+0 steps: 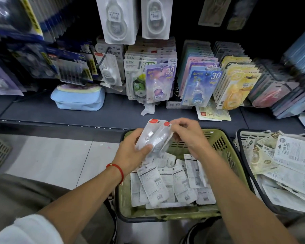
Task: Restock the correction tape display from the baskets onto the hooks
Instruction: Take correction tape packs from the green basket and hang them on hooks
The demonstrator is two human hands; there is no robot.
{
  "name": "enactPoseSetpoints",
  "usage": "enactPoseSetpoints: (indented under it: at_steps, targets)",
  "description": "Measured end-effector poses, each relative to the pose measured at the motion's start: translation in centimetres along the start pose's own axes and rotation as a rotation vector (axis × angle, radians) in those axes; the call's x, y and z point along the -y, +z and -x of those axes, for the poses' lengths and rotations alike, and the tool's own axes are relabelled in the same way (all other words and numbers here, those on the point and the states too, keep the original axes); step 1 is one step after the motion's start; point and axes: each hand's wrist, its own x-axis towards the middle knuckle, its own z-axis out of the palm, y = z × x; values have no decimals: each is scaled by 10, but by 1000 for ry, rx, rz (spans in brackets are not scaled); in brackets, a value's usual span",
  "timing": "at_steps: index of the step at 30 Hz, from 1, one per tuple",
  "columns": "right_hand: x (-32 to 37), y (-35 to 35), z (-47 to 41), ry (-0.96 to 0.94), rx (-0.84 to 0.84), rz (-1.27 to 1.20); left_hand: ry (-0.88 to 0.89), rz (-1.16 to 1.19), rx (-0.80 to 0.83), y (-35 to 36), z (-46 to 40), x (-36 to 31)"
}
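**Packs in hand above the basket, none hung yet**

The left hand (130,152) grips a small stack of clear packs (153,136) with red tabs, thumb across the lower front. The right hand (185,136) pinches the top corner of the outermost pack, as if squaring the stack or peeling one off. Both hands are close together, above the green basket (220,143), which holds many more packs lying face down. A second basket (243,134) to the right holds different cards.

The matching hook (102,59) looks to be up and left, where one similar red-tabbed pack hangs beside fuller rows.

Risks, as I judge them: the plastic looks slick, so a loose pinch could let packs slide apart and drop back into the basket or onto the floor. If the hang holes are not lined up, the stack will catch on the hook tip. The neighbouring rows hang close, so a wide reach could knock them, or the packs could land on the wrong hook.
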Motion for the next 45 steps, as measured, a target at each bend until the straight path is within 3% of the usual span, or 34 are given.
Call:
enactPoseSetpoints:
  at_steps: [3, 5, 13, 15, 18, 24, 28, 31, 36, 42, 45]
  targets:
    - [11, -7, 4, 44, 143, -182, -16, 122, 23, -8, -1, 2]
    - [21, -12, 7, 42, 163, -151, -52, 219, 42, -12, -1, 0]
    - [79, -26, 2, -192, -94, 466, -183, 625, 45, -11, -8, -39]
    - [93, -26, -1, -254, -136, 444, -165, 686, 25, -12, -12, -55]
    - [111, -19, -3, -288, -171, 198, -95, 783, 19, -12, -15, -82]
    - [162, 5, -7, -404, -259, 132, 109, 735, -13, -22, -29, -132]
    - [186, 12, -1, -363, -55, -80, 209, 743, -81, -54, -50, -166]
    - [184, 15, -2, -407, 128, 17, 278, 707, -80, -75, -63, -179]
    - [203, 6, -23, -489, 181, 41, 304, 731, -50, -86, -81, -180]
    - [235, 4, -48, -603, 8, 36, 350, 622, -425, -102, -106, -177]
    - [241, 5, -56, -606, 17, 17, 400, 556, -505, -104, -110, -172]
